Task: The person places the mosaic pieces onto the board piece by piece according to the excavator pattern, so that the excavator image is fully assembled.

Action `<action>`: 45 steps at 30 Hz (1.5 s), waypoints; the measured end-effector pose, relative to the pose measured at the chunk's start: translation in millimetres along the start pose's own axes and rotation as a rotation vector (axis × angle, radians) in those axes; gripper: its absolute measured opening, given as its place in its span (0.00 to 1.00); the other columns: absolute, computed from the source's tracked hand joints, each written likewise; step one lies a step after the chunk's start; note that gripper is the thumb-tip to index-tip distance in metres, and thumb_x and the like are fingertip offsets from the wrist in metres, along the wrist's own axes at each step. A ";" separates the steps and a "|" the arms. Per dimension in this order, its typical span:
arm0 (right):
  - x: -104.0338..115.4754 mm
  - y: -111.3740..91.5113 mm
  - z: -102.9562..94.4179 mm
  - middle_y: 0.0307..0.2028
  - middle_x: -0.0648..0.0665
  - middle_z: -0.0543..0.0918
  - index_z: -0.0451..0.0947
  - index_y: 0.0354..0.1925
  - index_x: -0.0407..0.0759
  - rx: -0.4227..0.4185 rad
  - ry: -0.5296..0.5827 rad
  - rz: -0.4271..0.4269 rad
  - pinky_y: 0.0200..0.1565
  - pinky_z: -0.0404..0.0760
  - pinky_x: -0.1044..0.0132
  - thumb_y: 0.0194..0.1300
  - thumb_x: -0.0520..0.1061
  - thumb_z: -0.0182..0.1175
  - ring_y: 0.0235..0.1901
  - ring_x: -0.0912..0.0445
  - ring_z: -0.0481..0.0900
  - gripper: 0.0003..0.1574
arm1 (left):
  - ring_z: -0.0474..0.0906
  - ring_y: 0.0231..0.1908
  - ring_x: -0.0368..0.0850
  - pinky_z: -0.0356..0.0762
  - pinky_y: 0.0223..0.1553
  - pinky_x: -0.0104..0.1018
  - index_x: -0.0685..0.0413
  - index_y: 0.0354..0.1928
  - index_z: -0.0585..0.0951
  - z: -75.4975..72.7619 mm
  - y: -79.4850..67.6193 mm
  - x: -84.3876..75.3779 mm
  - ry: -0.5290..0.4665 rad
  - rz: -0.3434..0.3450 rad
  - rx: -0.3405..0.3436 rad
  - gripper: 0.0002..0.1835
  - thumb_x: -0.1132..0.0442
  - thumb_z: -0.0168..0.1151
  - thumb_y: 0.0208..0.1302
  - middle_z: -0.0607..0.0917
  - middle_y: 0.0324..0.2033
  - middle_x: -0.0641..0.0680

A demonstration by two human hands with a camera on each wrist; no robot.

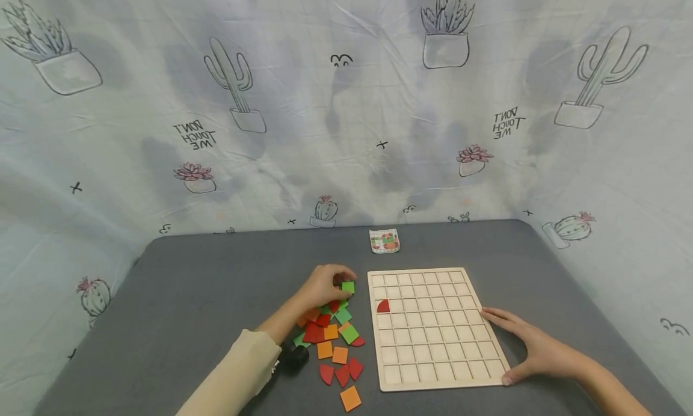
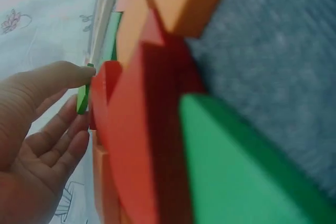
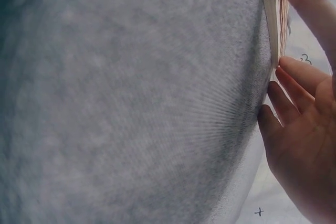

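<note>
My left hand (image 1: 325,285) pinches a green square tile (image 1: 348,287) between thumb and fingers, over the far end of a loose pile. In the left wrist view the same green tile (image 2: 84,90) shows edge-on at the thumb tip. Red quarter-circle tiles (image 1: 342,376) and orange square tiles (image 1: 340,355) lie in the pile with green ones. To its right lies a wooden grid board (image 1: 422,338), with one red quarter-circle (image 1: 383,306) in a cell of its left column. Fingers fairly straight, my right hand (image 1: 541,350) touches the board's right edge, thumb by the near corner.
A small card with a coloured grid pattern (image 1: 384,241) lies behind the board. Beside the left sleeve is a black object (image 1: 295,359), its kind unclear. The grey tabletop (image 1: 206,284) meets a cactus-print cloth (image 1: 303,163) at the back and sides.
</note>
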State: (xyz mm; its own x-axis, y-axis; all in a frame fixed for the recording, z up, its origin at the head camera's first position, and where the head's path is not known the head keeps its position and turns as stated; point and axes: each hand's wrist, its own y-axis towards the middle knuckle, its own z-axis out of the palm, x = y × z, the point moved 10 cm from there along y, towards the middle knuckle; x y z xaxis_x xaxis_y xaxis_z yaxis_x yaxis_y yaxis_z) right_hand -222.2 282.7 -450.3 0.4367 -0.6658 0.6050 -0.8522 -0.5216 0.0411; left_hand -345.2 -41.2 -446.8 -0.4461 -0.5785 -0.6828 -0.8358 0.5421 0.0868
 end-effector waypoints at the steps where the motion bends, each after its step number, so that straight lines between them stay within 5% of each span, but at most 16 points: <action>1: -0.2 -0.3 0.1 0.65 0.39 0.59 0.56 0.68 0.42 -0.001 0.000 -0.002 0.49 0.64 0.74 0.34 0.58 0.75 0.59 0.84 0.43 0.66 | 0.76 0.36 0.42 0.75 0.37 0.33 0.53 0.44 0.82 -0.6 -0.1 -0.5 -0.012 0.006 -0.005 0.16 0.64 0.69 0.51 0.82 0.37 0.49; 18: -3.5 -3.6 1.9 0.65 0.39 0.59 0.57 0.68 0.41 -0.016 0.005 -0.011 0.49 0.62 0.77 0.34 0.58 0.75 0.59 0.84 0.45 0.66 | 0.76 0.37 0.42 0.75 0.39 0.31 0.56 0.47 0.81 -2.3 3.2 -17.3 -0.244 0.042 -0.050 0.19 0.60 0.70 0.51 0.83 0.40 0.50; 32: -6.4 -4.4 3.0 0.65 0.38 0.59 0.56 0.69 0.43 -0.006 0.013 0.015 0.49 0.63 0.76 0.34 0.58 0.75 0.59 0.84 0.45 0.66 | 0.76 0.36 0.42 0.75 0.38 0.31 0.57 0.47 0.81 20.1 12.8 -48.5 -0.241 0.100 0.005 0.20 0.62 0.70 0.50 0.82 0.38 0.48; 45: -5.9 -1.7 3.5 0.65 0.36 0.59 0.56 0.69 0.43 -0.007 -0.007 0.016 0.50 0.64 0.74 0.35 0.60 0.74 0.59 0.84 0.43 0.66 | 0.76 0.32 0.36 0.73 0.35 0.26 0.54 0.44 0.82 58.7 22.3 -74.1 -0.084 0.129 0.097 0.17 0.62 0.71 0.50 0.83 0.34 0.48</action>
State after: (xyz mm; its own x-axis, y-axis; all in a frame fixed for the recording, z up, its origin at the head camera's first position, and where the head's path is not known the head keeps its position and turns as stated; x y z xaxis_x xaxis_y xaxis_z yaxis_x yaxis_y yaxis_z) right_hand -222.3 285.7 -456.8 0.4253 -0.6777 0.5998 -0.8610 -0.5073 0.0373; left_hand -312.0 49.5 -436.9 -0.5161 -0.4493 -0.7293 -0.7365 0.6675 0.1099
